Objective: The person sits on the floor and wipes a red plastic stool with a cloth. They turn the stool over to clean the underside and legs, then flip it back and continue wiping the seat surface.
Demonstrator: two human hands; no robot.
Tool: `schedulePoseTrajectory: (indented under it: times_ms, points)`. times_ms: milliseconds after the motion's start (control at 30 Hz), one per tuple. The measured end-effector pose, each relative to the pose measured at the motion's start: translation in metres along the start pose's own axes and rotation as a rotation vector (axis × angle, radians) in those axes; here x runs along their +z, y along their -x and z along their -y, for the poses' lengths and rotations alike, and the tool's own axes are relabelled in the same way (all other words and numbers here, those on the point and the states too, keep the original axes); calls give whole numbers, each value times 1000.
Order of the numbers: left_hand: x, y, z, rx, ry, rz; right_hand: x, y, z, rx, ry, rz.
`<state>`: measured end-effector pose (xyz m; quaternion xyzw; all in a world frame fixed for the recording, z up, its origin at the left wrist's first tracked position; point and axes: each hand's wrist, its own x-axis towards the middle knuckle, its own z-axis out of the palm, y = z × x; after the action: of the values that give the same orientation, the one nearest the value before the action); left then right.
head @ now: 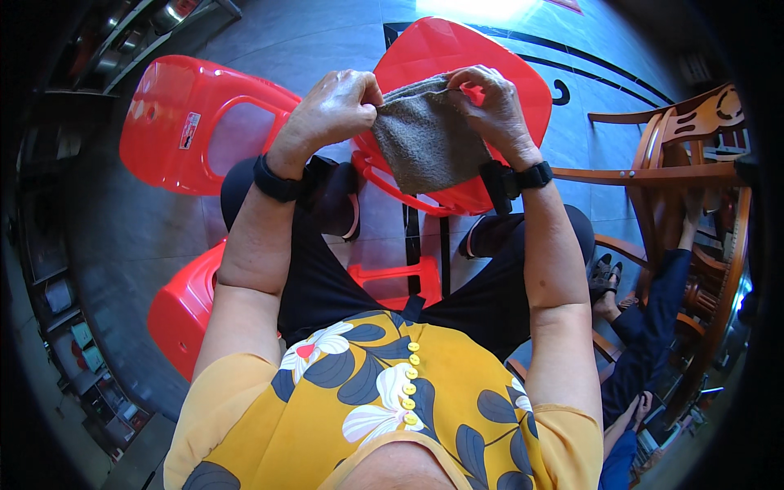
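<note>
A folded grey-brown terry cloth (432,138) hangs between my hands, above a red plastic stool (447,55) in front of my knees. My left hand (337,107) pinches its upper left corner between thumb and finger. At the upper right edge, my right hand (490,107) grips the cloth with thumb and fingertips. The cloth's lower edge droops over the near side of the stool. Black straps with small dark devices circle both wrists.
Another red plastic stool (165,122) lies to the left, and part of a further red one (184,306) shows beside my left arm. At the right stands a carved wooden chair (661,177). A seated person's dark-trousered leg (649,324) is near it. Shelves line the far left.
</note>
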<state>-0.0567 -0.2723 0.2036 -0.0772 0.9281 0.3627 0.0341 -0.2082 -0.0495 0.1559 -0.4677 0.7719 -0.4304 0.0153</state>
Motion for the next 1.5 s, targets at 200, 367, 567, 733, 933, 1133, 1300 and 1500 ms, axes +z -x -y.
schedulePoseTrajectory:
  times_ms: [200, 367, 567, 733, 933, 1133, 1300, 1500]
  points:
    - [-2, 0, 5, -39, 61, 64, 10, -8, -9, -127, 156, 27]
    - [-9, 2, 8, -34, 83, 160, 12, -8, -13, -159, 224, -42]
    - [-8, 3, 5, 5, 21, 163, 7, -6, -10, -148, 154, -64]
    - [-8, 1, 7, 12, 171, 31, -10, -1, -2, 108, -312, -45]
    - [-3, -1, 11, 81, 383, -3, -25, 6, -7, 98, -373, 16]
    - [-1, -4, 11, -105, 65, -24, 10, -3, -5, -30, 135, -63]
    - [13, -3, -1, 96, -299, -394, -7, -4, -13, -99, 134, -264]
    - [38, 1, -37, 406, -340, -166, -40, 22, -12, 240, 80, -321]
